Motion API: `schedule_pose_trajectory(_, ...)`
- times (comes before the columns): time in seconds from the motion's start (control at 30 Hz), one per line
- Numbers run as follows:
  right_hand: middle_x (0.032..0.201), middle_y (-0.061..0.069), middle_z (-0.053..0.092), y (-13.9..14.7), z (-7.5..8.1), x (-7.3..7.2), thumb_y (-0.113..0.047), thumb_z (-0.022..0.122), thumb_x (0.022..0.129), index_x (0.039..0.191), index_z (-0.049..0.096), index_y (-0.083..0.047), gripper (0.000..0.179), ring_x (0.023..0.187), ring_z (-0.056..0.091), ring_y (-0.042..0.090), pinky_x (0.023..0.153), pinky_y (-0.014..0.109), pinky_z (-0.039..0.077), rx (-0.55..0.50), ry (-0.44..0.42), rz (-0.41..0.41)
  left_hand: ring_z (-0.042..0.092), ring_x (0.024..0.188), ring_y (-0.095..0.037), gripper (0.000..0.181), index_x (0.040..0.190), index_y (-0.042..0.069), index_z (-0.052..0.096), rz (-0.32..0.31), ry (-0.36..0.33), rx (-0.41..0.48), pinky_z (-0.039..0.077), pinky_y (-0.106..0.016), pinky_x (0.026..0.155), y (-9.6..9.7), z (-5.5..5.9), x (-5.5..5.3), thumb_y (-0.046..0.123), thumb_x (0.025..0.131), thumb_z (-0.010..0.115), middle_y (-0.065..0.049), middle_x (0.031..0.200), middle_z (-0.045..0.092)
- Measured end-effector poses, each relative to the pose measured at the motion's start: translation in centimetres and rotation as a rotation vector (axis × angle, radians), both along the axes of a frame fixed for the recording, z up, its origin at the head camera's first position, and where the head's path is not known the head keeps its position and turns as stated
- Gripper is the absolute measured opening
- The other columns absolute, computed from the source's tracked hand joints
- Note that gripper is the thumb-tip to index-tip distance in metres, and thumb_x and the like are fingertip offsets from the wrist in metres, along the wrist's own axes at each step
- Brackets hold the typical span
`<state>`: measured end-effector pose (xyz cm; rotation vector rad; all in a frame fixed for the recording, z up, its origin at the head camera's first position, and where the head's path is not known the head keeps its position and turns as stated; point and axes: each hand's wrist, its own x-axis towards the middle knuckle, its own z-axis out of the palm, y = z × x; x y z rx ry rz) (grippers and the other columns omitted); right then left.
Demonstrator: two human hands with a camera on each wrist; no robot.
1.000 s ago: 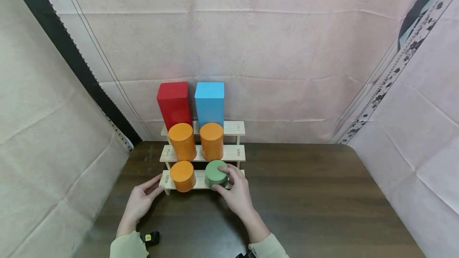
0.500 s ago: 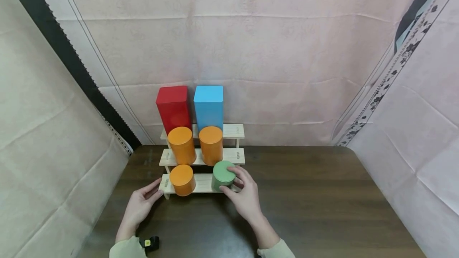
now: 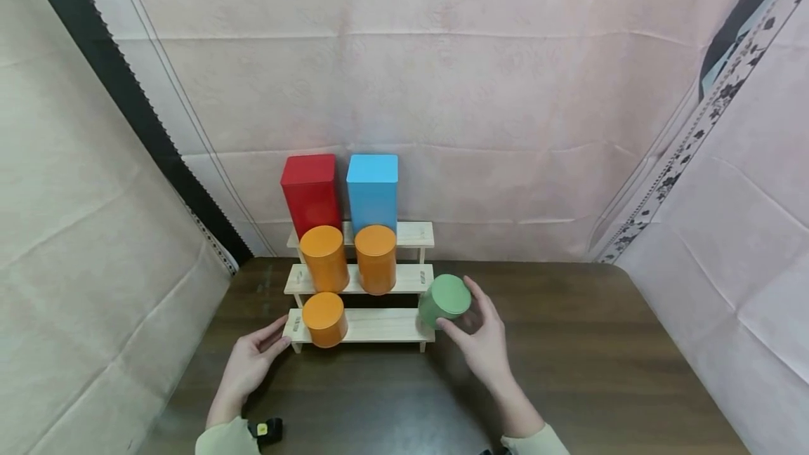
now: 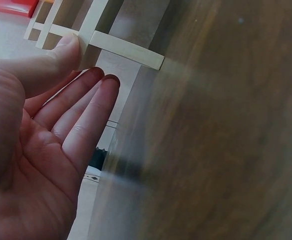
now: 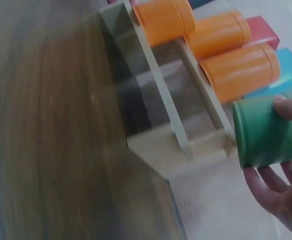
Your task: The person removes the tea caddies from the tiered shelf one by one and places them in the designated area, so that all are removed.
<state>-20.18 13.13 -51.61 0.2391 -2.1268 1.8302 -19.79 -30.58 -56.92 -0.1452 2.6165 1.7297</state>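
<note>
A three-tier wooden stand (image 3: 385, 326) sits near the table's back. My left hand (image 3: 248, 365) is at its lowest tier, thumb and a fingertip holding the left end; in the left wrist view the thumb (image 4: 68, 47) lies against the wood and the other fingers extend below. My right hand (image 3: 483, 343) grips a green round tin (image 3: 447, 296) between thumb and fingers, raised and slightly tilted at the right end of the lowest tier. In the right wrist view the tin (image 5: 265, 132) hangs beyond the stand's end. One short orange tin (image 3: 324, 320) stands on that tier's left.
Two taller orange tins (image 3: 324, 258) stand on the middle tier. On the top tier are a red box (image 3: 311, 192) and a blue box (image 3: 372, 192). A dark wooden table (image 3: 600, 364) lies beneath, with pale cloth walls (image 3: 442, 90) behind and at the sides.
My right hand has lifted the green tin off the lowest tier and carried it to the right, past the tier's end. My left hand has stayed at the stand's left end.
</note>
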Motion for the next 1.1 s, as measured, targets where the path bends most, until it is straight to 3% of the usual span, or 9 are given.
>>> schedule_pose_trajectory(0.2,0.148,0.01,0.052,2.7,-0.5,-0.6,-0.005,0.095,0.082,0.161,0.048,-0.014,0.092,0.133,0.06,0.03,0.106,0.027,0.053,0.029,-0.007,-0.037,0.057,0.14,-0.031,0.056,0.157,0.006,0.053,-0.005,-0.002,0.0,0.058,-0.027,0.099,0.1,-0.1,-0.1,0.023,0.106,0.071,-0.014,0.158,0.054)
schedule_pose_trajectory(0.47,0.147,0.017,0.049,5.1,-2.6,-3.2,-0.01,0.094,0.084,0.163,0.044,-0.011,0.093,0.136,0.057,0.038,0.105,0.044,0.057,0.107,-0.116,-0.089,0.057,0.139,-0.031,0.056,0.156,0.006,0.055,0.006,-0.012,0.004,0.058,-0.026,0.098,0.0,-0.4,0.1,0.022,0.106,0.072,-0.014,0.157,0.055)
schedule_pose_trajectory(0.7,0.152,0.021,0.045,4.9,-4.3,-5.3,-0.01,0.094,0.084,0.16,0.045,-0.006,0.09,0.138,0.053,0.038,0.102,0.045,0.059,0.229,-0.201,-0.101,0.058,0.138,-0.03,0.057,0.156,0.006,0.055,0.009,-0.01,-0.007,0.059,-0.026,0.097,-0.2,-0.7,0.5,0.024,0.105,0.073,-0.014,0.156,0.055)
schedule_pose_trajectory(0.97,0.147,0.02,0.051,3.9,-4.1,-7.8,-0.017,0.095,0.084,0.159,0.048,-0.009,0.089,0.129,0.058,0.038,0.097,0.05,0.06,0.323,-0.179,-0.144,0.059,0.137,-0.031,0.056,0.156,0.005,0.056,0.007,0.015,-0.032,0.059,-0.026,0.096,-0.2,-0.8,0.0,0.024,0.105,0.073,-0.013,0.156,0.056)
schedule_pose_trajectory(1.1,0.146,0.02,0.051,3.4,-3.9,-8.8,-0.021,0.095,0.084,0.158,0.047,-0.009,0.09,0.132,0.054,0.038,0.104,0.056,0.053,0.33,-0.188,-0.173,0.059,0.137,-0.031,0.057,0.155,0.005,0.056,0.001,0.03,-0.031,0.059,-0.027,0.097,-0.1,-0.4,-0.3,0.023,0.105,0.074,-0.014,0.155,0.057)
